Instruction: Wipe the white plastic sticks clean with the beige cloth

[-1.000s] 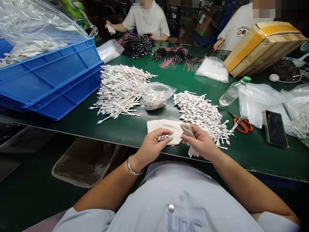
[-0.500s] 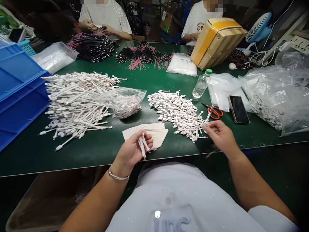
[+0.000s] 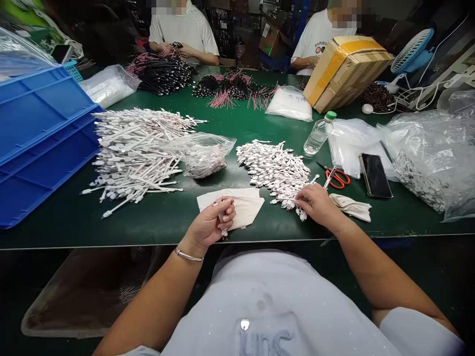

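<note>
My left hand [image 3: 213, 220] is closed around a few short white cables [image 3: 224, 231], their ends poking out below the fingers. It is over a folded cream cloth [image 3: 247, 207] near the table's front edge. My right hand [image 3: 319, 205] reaches to the front of a pile of short white cables [image 3: 276, 165], thumb and fingertips pinched on one white cable [image 3: 286, 199]. Beside that hand lie a rolled cream cloth [image 3: 352, 207] and red-handled scissors [image 3: 339, 179].
Longer white cables [image 3: 137, 148] form a heap on the left, beside blue crates [image 3: 48, 143] and a bag of cables [image 3: 206, 158]. A water bottle [image 3: 318, 136], phone [image 3: 375, 175] and plastic bags [image 3: 426, 158] stand right. Two people sit opposite behind black cable bundles [image 3: 165, 74].
My right hand has moved left to the front of the short-cable pile, uncovering the rolled cloth. My left hand's fingers have closed further over its cables. The view has turned slightly left.
</note>
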{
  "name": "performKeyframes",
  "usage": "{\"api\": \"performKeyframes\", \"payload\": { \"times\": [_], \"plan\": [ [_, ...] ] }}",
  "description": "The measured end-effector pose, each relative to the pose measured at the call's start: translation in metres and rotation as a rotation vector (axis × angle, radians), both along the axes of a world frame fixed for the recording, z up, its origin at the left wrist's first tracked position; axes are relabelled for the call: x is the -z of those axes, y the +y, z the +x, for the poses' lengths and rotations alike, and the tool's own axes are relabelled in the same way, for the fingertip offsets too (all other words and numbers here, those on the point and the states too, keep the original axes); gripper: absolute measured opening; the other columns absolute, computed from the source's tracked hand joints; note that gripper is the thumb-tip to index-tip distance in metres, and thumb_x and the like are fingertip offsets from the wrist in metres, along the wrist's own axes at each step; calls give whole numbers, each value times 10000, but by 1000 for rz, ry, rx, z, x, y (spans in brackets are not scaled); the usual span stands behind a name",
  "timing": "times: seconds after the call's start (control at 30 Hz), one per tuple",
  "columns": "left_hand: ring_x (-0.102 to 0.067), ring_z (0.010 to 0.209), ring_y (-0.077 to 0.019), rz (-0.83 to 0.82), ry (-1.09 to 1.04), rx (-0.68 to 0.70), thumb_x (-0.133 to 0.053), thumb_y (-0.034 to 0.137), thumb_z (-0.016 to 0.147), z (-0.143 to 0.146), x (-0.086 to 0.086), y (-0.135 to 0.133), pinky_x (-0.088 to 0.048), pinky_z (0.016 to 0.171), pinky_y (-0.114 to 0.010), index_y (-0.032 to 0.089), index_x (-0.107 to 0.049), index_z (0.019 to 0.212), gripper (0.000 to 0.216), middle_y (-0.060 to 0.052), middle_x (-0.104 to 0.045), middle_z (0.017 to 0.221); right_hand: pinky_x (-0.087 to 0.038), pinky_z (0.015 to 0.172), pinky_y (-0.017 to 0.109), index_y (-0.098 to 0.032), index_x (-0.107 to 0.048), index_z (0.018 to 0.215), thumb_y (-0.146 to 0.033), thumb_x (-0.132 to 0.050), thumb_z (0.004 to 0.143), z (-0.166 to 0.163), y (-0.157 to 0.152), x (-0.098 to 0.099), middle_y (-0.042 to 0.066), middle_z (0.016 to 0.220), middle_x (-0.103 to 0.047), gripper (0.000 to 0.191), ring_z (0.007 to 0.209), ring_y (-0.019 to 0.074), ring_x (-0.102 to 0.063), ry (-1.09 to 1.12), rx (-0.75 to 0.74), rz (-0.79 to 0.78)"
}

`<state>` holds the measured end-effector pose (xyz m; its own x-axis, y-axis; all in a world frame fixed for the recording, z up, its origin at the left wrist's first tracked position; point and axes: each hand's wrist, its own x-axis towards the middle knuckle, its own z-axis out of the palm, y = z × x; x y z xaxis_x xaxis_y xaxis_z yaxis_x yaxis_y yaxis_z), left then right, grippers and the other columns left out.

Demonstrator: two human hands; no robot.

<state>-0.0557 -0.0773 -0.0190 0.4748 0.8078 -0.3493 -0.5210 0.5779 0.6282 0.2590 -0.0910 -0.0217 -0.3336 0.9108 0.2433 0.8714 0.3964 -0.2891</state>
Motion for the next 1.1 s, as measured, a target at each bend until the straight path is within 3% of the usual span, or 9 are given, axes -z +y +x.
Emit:
{"api": "performKeyframes", "payload": {
  "times": [0.23,0.37,0.47,0.57,0.7,0.83,0.93,1.1],
  "plan": [
    [-347,445,-21,180,313,18,-727,325,718,3,-13,-6,-210,370,-114,162,-512,800,282,54,-466,586,-335,751,351,-162,-534,802,-163,-500,924,-6,-11,-1,61,815,-551,127,826,244,-483,-134,8,199],
    [-298,430,-14,250,460,130,-730,361,712,16,-30,-21,-184,399,-137,163,-577,905,316,74,-430,542,-361,777,364,-168,-502,852,-98,-397,952,-22,-24,-10,70,878,-586,161,858,242,-522,-21,-61,367],
    [-353,468,-15,254,444,179,-757,321,681,32,-38,-30,-243,434,-158,184,-599,1047,422,29,-554,706,-381,798,370,-182,-503,943,-72,-409,961,-38,-36,-23,67,963,-605,146,890,239,-542,29,-180,423],
    [-436,546,-45,324,415,155,-742,302,699,43,-41,-35,-324,512,-177,179,-643,993,333,9,-582,744,-396,814,393,-198,-514,1033,-76,-417,965,-50,-46,-32,81,1027,-603,170,941,255,-546,74,-263,437],
    [-485,620,-85,488,480,62,-722,286,720,40,-43,-36,-355,567,-201,174,-699,866,185,-6,-604,748,-431,814,396,-232,-516,1113,-87,-445,969,-58,-49,-37,69,1050,-598,216,936,244,-556,245,-293,402],
    [-474,602,-93,524,497,43,-719,286,725,33,-45,-38,-335,538,-207,175,-706,874,186,-3,-592,690,-457,808,386,-254,-511,1177,-105,-486,973,-64,-49,-38,49,1006,-607,253,890,226,-566,430,-290,342],
    [-414,525,-63,436,465,32,-712,319,736,33,-42,-39,-296,478,-192,165,-677,817,177,14,-557,631,-457,763,357,-239,-541,1153,-137,-474,992,-73,-55,-36,45,938,-610,202,827,209,-566,501,-289,228],
    [-372,455,-34,132,249,-54,-712,344,719,35,-32,-36,-210,376,-150,154,-591,754,228,30,-513,601,-462,692,292,-203,-598,1082,-274,-440,1032,-85,-54,-30,47,880,-614,180,762,180,-573,572,-417,-97]
  ]
}}
